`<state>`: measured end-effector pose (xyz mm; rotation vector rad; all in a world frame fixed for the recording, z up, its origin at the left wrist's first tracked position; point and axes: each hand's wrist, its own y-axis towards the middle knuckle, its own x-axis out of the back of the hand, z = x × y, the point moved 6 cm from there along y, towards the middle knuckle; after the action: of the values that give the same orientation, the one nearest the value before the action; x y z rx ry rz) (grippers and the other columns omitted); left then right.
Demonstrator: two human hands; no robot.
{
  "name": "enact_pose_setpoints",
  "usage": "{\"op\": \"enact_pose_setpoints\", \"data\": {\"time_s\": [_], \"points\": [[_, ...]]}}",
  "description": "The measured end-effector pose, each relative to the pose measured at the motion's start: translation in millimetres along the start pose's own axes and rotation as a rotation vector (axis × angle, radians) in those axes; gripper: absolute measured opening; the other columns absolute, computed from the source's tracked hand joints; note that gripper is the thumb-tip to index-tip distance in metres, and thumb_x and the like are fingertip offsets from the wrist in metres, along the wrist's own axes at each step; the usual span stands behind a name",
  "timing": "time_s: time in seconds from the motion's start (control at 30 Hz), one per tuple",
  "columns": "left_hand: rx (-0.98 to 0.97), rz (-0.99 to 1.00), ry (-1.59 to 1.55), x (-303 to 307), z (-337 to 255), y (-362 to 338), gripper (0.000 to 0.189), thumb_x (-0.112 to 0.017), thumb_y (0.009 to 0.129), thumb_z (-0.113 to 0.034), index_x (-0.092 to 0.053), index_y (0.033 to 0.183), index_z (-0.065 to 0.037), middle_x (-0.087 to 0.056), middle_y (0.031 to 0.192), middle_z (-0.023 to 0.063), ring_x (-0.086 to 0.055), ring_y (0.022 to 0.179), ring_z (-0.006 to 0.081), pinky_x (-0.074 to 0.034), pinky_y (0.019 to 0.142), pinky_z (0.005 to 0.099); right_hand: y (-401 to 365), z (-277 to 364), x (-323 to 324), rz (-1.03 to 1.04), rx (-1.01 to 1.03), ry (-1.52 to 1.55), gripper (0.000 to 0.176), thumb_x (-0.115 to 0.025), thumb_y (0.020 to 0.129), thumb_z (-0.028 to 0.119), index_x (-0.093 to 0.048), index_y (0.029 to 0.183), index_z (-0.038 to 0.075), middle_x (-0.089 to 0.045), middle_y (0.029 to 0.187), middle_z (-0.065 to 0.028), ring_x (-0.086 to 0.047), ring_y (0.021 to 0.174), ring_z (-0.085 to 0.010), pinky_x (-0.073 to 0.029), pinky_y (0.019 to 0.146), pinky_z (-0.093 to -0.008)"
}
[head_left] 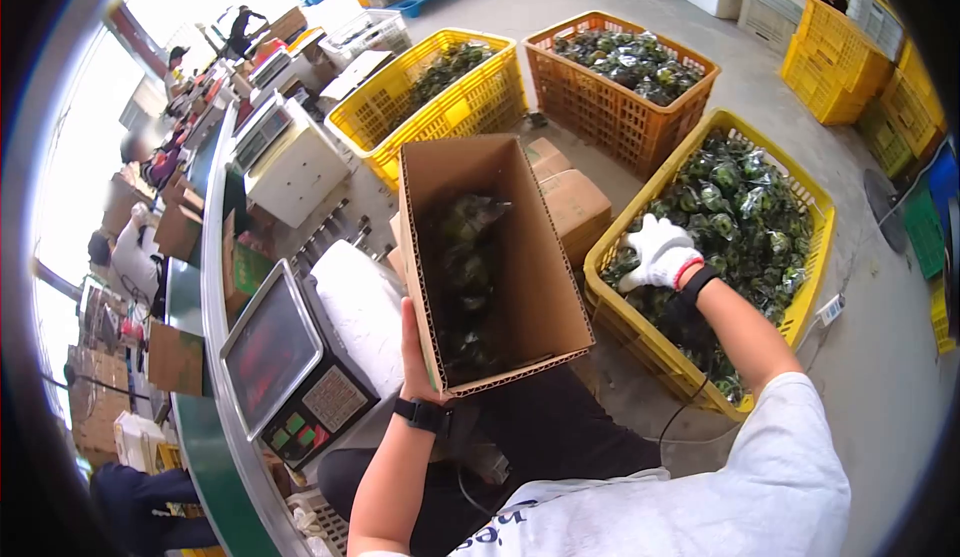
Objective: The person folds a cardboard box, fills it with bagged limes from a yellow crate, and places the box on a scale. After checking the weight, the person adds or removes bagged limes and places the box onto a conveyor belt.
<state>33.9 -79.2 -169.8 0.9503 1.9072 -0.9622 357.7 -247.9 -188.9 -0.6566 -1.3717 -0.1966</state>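
My left hand (420,355) grips the near left side of an open, tilted cardboard box (555,297). Inside the box lie several dark green pieces of produce (468,257) in clear plastic wrap, partly in shadow. To the right, a yellow crate (815,227) is heaped with the same wrapped green produce (735,207), whose exact kind I cannot make out. My right hand (660,255), in a white knit glove with a red cuff, reaches over the crate's left side. Its fingers are apart on or just above the produce, and nothing shows in its grasp.
A weighing scale (280,357) stands left of the box, beside a long conveyor (215,287). Beyond are another yellow crate (490,97) and an orange crate (640,122), both holding produce. Closed cartons (575,207) sit behind the box. Other people work along the conveyor's far side.
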Motion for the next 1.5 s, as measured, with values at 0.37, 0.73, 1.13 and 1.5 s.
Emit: {"op": "enact_pose_setpoints", "data": {"time_s": [0.37, 0.73, 1.13, 1.5], "points": [[-0.036, 0.076, -0.059, 10.9, 0.3, -0.2, 0.060, -0.051, 0.102, -0.060, -0.063, 0.138, -0.013, -0.073, 0.123, 0.0081, -0.072, 0.108, 0.0239, -0.059, 0.096, 0.0428, -38.5, 2.6, 56.1, -0.209, 0.098, 0.790, 0.067, -0.088, 0.072, 0.041, -0.066, 0.128, 0.011, -0.057, 0.134, -0.0150, -0.060, 0.120, -0.0302, -0.049, 0.104, -0.0389], [-0.234, 0.304, -0.224, -0.9, -15.2, -37.3, 0.070, -0.050, 0.098, -0.069, -0.057, 0.144, -0.017, -0.067, 0.135, 0.0056, -0.067, 0.119, 0.0245, -0.054, 0.102, 0.0468, -130.6, 321.8, 253.3, -0.419, 1.141, -0.375, 0.046, -0.084, 0.073, 0.036, -0.074, 0.111, 0.013, -0.056, 0.135, -0.0201, -0.063, 0.112, -0.0386, -0.054, 0.094, -0.0458], [-0.972, -0.193, -0.099, 107.5, -230.0, -150.7, 0.086, -0.046, 0.094, -0.078, -0.043, 0.153, -0.015, -0.054, 0.149, 0.0082, -0.053, 0.136, 0.0308, -0.045, 0.111, 0.0530, -62.2, 563.6, 254.6, -0.104, 1.151, 0.201, 0.062, -0.066, 0.085, 0.056, -0.066, 0.134, 0.018, -0.074, 0.118, -0.0120, -0.070, 0.108, -0.0297, -0.053, 0.094, -0.0370], [-0.417, -0.510, 0.513, 94.2, -207.5, -171.7, 0.052, -0.061, 0.105, -0.039, -0.053, 0.134, 0.003, -0.062, 0.124, 0.0135, -0.067, 0.108, 0.0203, -0.057, 0.084, 0.0302, -14.3, 611.8, 225.8, -0.124, 1.299, -0.114, 0.048, -0.068, 0.090, 0.037, -0.067, 0.129, 0.010, -0.073, 0.105, -0.0148, -0.070, 0.100, -0.0306, -0.054, 0.089, -0.0389]]}}
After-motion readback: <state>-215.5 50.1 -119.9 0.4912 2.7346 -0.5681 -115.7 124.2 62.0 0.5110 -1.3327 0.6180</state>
